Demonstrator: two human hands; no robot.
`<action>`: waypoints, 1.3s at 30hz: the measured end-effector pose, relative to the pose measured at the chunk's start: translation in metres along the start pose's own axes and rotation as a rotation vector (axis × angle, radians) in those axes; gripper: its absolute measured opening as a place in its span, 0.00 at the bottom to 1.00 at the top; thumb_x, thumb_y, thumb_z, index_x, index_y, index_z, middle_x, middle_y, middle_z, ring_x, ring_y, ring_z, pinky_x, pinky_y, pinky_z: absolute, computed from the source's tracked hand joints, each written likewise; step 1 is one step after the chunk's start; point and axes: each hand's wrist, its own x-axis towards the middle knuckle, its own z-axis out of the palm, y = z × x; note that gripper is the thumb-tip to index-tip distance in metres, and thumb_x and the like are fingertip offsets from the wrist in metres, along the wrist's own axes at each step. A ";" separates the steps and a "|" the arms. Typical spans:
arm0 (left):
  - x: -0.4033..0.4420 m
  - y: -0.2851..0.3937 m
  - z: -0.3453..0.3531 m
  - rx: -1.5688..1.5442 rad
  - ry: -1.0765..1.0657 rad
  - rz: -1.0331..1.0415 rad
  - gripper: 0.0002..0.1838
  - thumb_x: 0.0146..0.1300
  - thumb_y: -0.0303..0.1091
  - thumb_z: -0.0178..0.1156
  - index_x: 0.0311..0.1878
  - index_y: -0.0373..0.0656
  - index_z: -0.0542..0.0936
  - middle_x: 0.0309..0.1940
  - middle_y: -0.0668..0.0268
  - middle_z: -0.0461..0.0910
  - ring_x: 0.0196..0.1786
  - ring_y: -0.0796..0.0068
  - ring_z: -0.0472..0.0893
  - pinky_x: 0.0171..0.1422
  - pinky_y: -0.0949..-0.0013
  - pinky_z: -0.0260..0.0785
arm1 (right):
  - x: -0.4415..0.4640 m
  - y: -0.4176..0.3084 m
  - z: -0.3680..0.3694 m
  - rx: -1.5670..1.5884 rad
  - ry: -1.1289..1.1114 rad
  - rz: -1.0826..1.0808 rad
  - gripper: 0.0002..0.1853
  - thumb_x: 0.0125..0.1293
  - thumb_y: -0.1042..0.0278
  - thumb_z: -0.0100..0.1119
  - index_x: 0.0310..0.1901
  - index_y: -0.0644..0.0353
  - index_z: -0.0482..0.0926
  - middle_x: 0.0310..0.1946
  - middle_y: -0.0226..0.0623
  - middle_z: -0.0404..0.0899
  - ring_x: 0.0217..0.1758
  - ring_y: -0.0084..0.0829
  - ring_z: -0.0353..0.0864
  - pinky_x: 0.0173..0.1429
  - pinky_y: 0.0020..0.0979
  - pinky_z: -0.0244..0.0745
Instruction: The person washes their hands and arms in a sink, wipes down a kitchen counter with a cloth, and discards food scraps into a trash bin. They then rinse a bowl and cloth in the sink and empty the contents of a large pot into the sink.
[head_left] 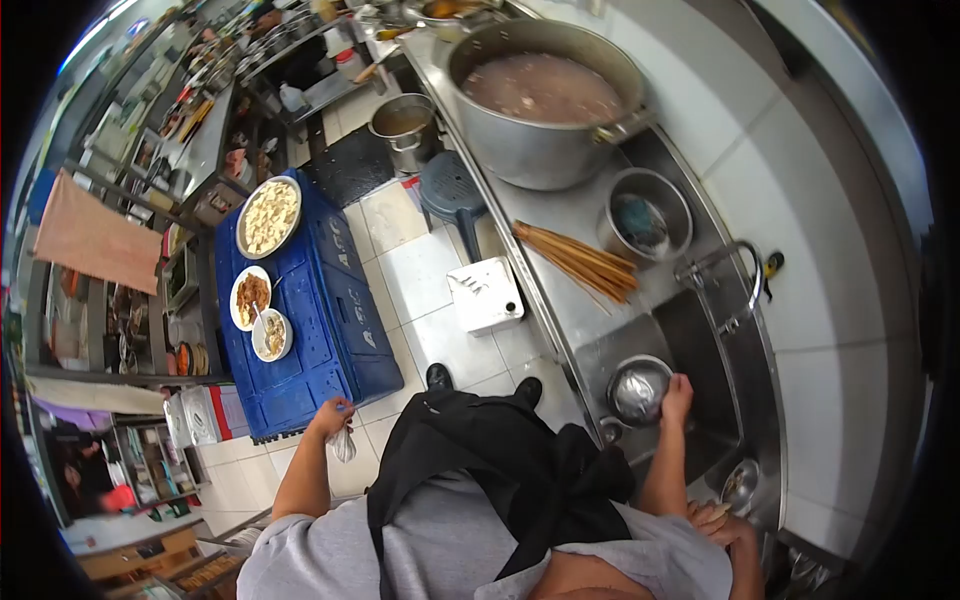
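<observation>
At the lower left my left hand [336,414] is closed on the top of a small clear plastic bag [343,445], which hangs from the fingers beside the blue crates. On the right, my right hand [678,397] grips the rim of a round metal bowl [637,388] over the sink's edge. The bowl's inside looks shiny; its contents cannot be made out. Behind my right forearm, another person's hand [712,520] is near a small metal bowl [741,482] with bits in it.
A large pot [545,105] of reddish liquid, a bundle of wooden sticks [580,262], a smaller pot [648,215] and a faucet [745,290] line the counter. Blue crates [355,300] bear food dishes. A white container [486,296] and a dark pan [452,187] are near the counter's left edge.
</observation>
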 end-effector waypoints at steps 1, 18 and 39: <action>0.005 -0.016 -0.005 -0.013 -0.020 -0.089 0.09 0.63 0.31 0.61 0.40 0.37 0.73 0.24 0.63 0.75 0.25 0.70 0.78 0.28 0.61 0.79 | -0.001 -0.033 -0.010 -0.027 -0.045 -0.083 0.11 0.69 0.67 0.50 0.35 0.67 0.75 0.26 0.41 0.75 0.33 0.29 0.72 0.41 0.34 0.68; 0.166 0.012 -0.159 -0.138 0.043 0.328 0.12 0.62 0.36 0.59 0.45 0.40 0.77 0.24 0.61 0.81 0.24 0.71 0.82 0.32 0.66 0.74 | -0.077 -0.423 0.191 -0.390 -0.315 -0.749 0.13 0.68 0.65 0.50 0.30 0.67 0.70 0.25 0.55 0.70 0.28 0.52 0.69 0.35 0.41 0.65; 0.313 0.424 -0.279 -0.140 -0.384 0.651 0.18 0.65 0.35 0.60 0.55 0.42 0.71 0.29 0.63 0.81 0.26 0.75 0.81 0.35 0.70 0.73 | -0.041 -0.710 0.600 -0.295 -1.125 -1.136 0.11 0.65 0.60 0.55 0.37 0.60 0.75 0.33 0.46 0.79 0.40 0.52 0.78 0.43 0.46 0.72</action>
